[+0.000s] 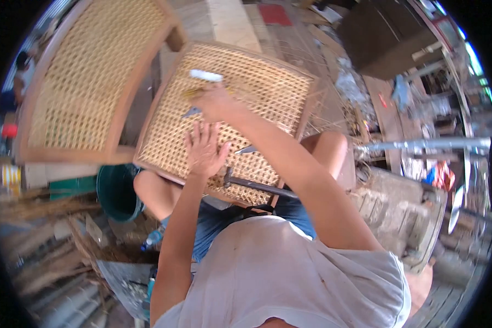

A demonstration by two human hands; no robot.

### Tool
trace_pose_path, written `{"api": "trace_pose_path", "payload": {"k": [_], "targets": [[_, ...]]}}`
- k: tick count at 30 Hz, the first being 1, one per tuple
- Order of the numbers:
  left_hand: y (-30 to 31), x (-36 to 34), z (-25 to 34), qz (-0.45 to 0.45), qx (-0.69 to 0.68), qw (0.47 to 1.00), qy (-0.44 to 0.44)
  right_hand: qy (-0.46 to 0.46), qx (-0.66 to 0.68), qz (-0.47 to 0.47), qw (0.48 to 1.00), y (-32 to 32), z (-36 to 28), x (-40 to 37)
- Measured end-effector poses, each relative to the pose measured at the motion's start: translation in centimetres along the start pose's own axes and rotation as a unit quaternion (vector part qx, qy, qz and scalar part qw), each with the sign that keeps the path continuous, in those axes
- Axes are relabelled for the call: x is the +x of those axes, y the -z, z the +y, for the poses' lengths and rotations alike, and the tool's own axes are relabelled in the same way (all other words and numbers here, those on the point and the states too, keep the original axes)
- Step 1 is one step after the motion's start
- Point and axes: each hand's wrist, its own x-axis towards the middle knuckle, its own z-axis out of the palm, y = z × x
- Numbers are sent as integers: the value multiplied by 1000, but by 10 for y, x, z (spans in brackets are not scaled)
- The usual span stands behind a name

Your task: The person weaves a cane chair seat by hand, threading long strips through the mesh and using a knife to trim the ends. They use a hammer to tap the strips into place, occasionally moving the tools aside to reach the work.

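I couldn't tell whether the white stick [205, 75] and the metal tip [192, 112] beside the right hand [216, 102] were held or only lying there. Its fingers curled away from me, closed on a yellowish strand [193, 93]. The cane seat [268, 93] rested across the knees, its near edge hidden by both arms. The left hand [205, 148] lay spread flat on the weave, just below the right.

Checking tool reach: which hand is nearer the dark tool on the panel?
Left. The left hand lies just beyond the dark tool; the right hand is farther up the panel.
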Motion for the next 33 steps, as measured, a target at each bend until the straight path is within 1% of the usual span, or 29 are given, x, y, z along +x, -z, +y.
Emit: {"api": "trace_pose_path", "payload": {"k": [1, 2, 3, 4, 6, 7, 9, 11, 12, 13, 14, 15, 16, 17, 18, 19, 21, 22, 23, 24, 25, 27, 28, 29, 30, 31, 32, 33], "targets": [[0, 1, 1, -15, 2, 1000, 8, -1, -16, -47, 999, 3, -5, 2], [0, 3, 2, -17, -7, 1000, -10, 2, -30, -69, 997, 6, -8, 8], [1, 3, 2, -18, 4, 1000, -3, 9, -43, -93, 995, 10, -7, 7], [1, 2, 4, -20, 19, 1000, 7, -3, -45, -95, 994, 18, -6, -1], [3, 3, 7, -21, 17, 1000, 2, -5, 20, -126, 992, 33, -7, -9], [4, 3, 6, -23, 17, 1000, 7, -14, 24, -120, 992, 19, -3, -11], [1, 2, 3, -20, 22, 1000, 0, -15, 100, -32, 994, -5, 2, -18], [-9, -1, -1, 6, 36, 999, -10, -28, 125, -9, 992, 19, 2, -36], [-8, 2, 1, 3, 37, 999, -14, -34, 147, 6, 989, 38, 2, -50], [-4, 3, 5, 28, -25, 999, 9, -52, 161, 27, 985, 60, 5, -66], [0, 7, 11, 54, -89, 994, 33, -108, 222, 18, 969, 98, 8, -86], [6, 13, 20, 111, -105, 988, 36, -160, 281, 8, 946, 125, 16, -110], [8, 21, 31, 106, -107, 988, 39, -136, 401, 103, 900, 113, 35, -133], [8, 35, 43, 125, -172, 977, 20, -107, 510, 196, 831, 104, 56, -155], [10, 52, 55, 146, -234, 961, 2, -181, 663, 213, 694, 118, 68, -183], [17, 70, 80, 164, -258, 952, -21, -249, 785, 221, 523, 134, 76, -214], [19, 109, 123, 91, -381, 920, -22, -216, 859, 209, 415, 133, 100, -267], [9, 129, 144, 97, -415, 903, -49, -218, 859, 207, 414, 129, 102, -283], [0, 148, 162, 102, -448, 885, -76, -287, 829, 193, 439, 125, 103, -296], [-5, 166, 182, 80, -457, 884, -53, -354, 794, 178, 462, 120, 106, -304], [-12, 180, 197, 58, -466, 882, -31, -354, 795, 178, 460, 114, 112, -308], [-28, 200, 211, 38, -452, 891, -22, -434, 649, 88, 618, 100, 124, -315], [-34, 206, 215, 20, -439, 898, -13, -437, 651, 89, 615, 88, 132, -317], [-39, 208, 215, 15, -442, 897, -10, -435, 506, 55, 743, 75, 141, -318], [-40, 208, 216, 11, -441, 897, -8, -415, 344, 16, 842, 72, 148, -313], [-41, 207, 217, 15, -464, 886, -5, -417, 349, 13, 839, 68, 154, -309], [-42, 206, 216, 19, -487, 873, -2, -408, 294, 3, 865, 63, 159, -302], [-40, 206, 217, 14, -485, 874, 1, -396, 237, -8, 887, 62, 162, -293]]}}
